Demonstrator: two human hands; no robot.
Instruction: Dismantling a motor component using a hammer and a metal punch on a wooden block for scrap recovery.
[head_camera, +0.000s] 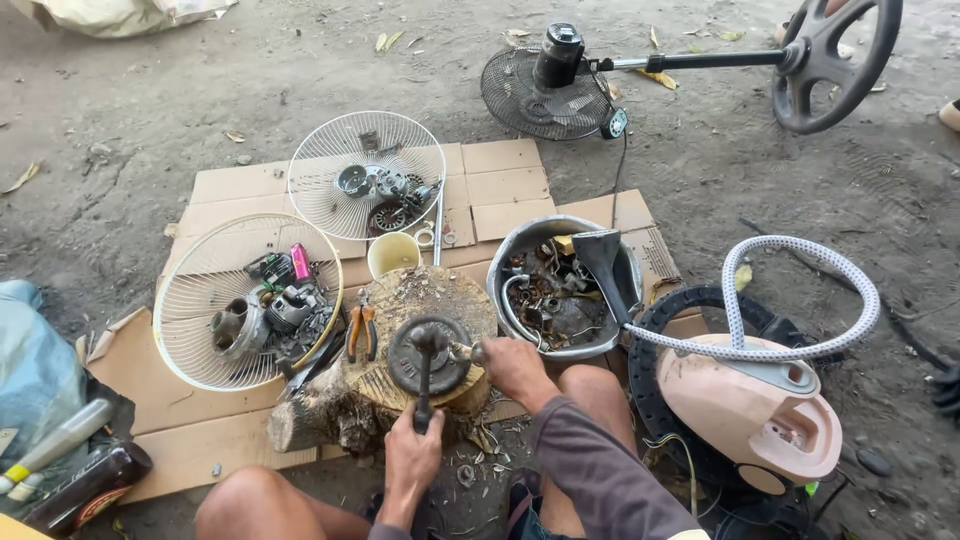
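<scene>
Hammer (426, 372) in left hand (411, 462), round rusty disc (430, 355) — dark, on stump (420, 300)

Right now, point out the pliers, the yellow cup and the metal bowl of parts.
pliers (361, 332), head view, on the orange handles.
yellow cup (393, 254), head view, on its inside wall.
metal bowl (520, 238), head view, on its upper left rim.
</scene>
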